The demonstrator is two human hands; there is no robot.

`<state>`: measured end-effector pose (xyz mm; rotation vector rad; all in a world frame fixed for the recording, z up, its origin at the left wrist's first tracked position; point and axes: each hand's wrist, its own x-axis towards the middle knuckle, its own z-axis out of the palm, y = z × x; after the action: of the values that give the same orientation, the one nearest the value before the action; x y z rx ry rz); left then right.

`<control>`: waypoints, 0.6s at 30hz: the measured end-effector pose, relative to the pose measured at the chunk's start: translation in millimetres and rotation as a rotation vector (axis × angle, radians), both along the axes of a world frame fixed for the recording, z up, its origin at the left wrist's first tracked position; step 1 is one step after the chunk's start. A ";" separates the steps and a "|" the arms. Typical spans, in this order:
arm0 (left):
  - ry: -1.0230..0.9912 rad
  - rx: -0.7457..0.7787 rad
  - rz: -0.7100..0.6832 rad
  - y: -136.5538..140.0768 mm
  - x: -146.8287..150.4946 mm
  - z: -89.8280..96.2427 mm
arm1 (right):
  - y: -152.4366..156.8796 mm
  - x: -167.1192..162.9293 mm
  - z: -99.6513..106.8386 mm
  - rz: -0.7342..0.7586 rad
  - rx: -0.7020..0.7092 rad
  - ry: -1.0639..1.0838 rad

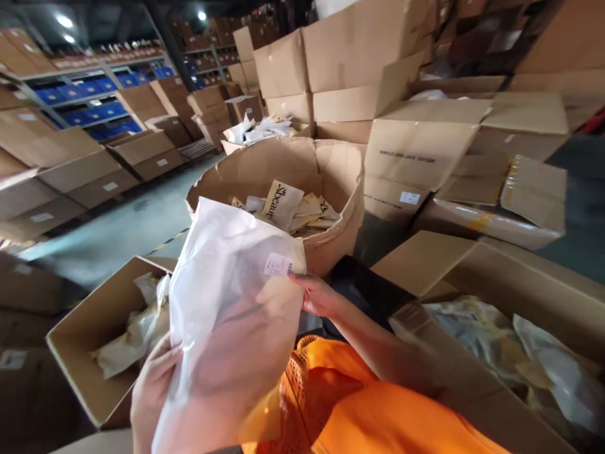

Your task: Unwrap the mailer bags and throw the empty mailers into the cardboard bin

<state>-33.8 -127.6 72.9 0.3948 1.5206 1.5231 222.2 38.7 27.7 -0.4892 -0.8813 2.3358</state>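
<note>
A large translucent plastic bag [227, 315] is held up in front of me, with a small white printed label [278, 264] near its upper right edge. My left hand [155, 384] grips the bag's left edge, thumb on the front. On the other side, my right hand [316, 295] pinches the right edge just below the label. What the bag contains, if anything, is not clear. Behind it stands a big round-sided cardboard box [340, 208] with several printed packets [283, 203] inside, partly hidden by the bag.
An open carton [70, 343] with plastic bags stands at left. Another open carton [454, 353] with bagged items is at right. Stacked boxes [350, 57] rise behind, and shelves with blue bins [85, 89] line the far left. Grey floor [127, 217] shows at left.
</note>
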 end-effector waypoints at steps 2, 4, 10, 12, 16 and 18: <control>-0.007 0.014 0.022 2.4 -7.0 11.1 | -9.6 -8.7 4.4 -0.064 -0.002 0.009; -0.038 0.009 0.072 7.1 -12.5 19.3 | -18.5 -12.2 6.0 -0.147 -0.010 0.006; -0.125 -0.034 0.120 14.6 -19.0 24.4 | -31.7 -8.6 5.3 -0.244 -0.048 -0.015; -0.155 -0.019 0.087 14.3 -19.6 22.1 | -32.4 -7.4 6.7 -0.261 -0.087 -0.005; -0.211 -0.004 0.091 13.2 -22.8 13.7 | -32.0 -8.4 9.8 -0.293 -0.158 0.043; -0.200 0.004 0.108 13.0 -26.3 6.0 | -32.3 -10.2 9.2 -0.286 -0.162 0.062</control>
<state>-60.1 -114.6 78.9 0.1593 1.4003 1.5989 212.0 6.5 36.9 -0.5661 -0.5546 2.1542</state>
